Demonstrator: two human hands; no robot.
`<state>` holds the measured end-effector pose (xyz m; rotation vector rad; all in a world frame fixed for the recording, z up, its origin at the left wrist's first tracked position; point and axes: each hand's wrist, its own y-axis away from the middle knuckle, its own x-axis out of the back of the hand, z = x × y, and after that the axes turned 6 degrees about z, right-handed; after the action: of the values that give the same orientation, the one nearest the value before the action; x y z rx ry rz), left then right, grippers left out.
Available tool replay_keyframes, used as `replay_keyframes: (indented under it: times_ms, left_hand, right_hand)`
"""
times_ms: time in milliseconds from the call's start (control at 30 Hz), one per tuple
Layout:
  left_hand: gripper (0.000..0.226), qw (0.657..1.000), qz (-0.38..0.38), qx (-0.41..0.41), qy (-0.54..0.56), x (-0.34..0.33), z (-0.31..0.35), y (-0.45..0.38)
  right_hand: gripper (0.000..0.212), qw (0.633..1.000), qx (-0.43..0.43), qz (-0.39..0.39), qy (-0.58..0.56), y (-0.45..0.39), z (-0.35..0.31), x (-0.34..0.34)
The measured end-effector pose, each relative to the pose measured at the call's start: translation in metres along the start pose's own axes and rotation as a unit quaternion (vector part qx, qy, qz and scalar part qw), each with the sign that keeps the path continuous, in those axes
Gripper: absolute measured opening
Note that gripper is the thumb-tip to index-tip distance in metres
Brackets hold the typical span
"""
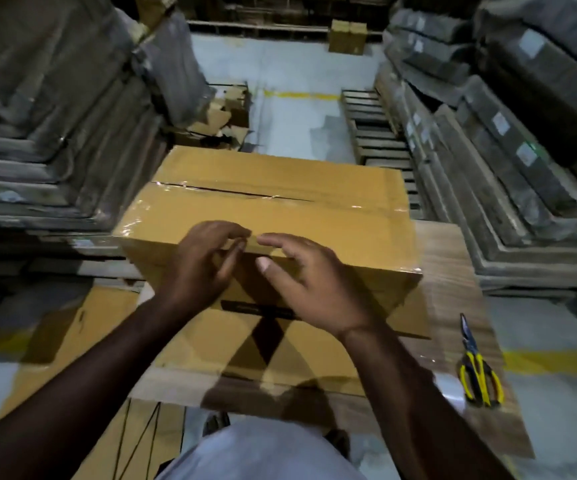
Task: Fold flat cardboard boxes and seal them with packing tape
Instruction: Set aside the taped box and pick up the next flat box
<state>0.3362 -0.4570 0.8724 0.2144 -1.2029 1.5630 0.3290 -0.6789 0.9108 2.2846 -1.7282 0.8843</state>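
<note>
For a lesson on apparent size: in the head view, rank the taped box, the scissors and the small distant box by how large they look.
1. taped box
2. scissors
3. small distant box; distance shrinks it, so true size is unsure.

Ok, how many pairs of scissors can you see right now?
1. The scissors, with yellow and black handles, lie on the cardboard sheet to the right of the taped box, untouched by either hand. Others could be hidden behind the box or arms.
</note>
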Motion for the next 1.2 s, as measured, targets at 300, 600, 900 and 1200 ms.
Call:
replay_keyframes:
  times_ms: [300,600,900,1200]
  left_hand:
    - [0.064,0.983,-0.167,0.071,-0.018,0.091,-0.207,0.015]
    - [0.091,0.984,-0.177,-0.017,0.028,0.078,-0.243,0.034]
    - [0.080,0.967,-0.211,0.099,0.102,0.085,-0.242,0.030]
    - [0.066,0.898,-0.003,0.355,0.261,0.058,-0.215,0.067]
  right_hand:
    - [0.057,0.965,-0.009,-0.094,0.245,-0.085,-0.002,-0.116]
    - [0.053,0.963,0.054,-0.001,0.265,-0.064,0.040,-0.131]
    - [0.054,0.961,0.043,0.005,0.274,-0.072,0.044,-0.134]
    - [0.053,0.957,0.031,-0.017,0.288,-0.073,0.041,-0.132]
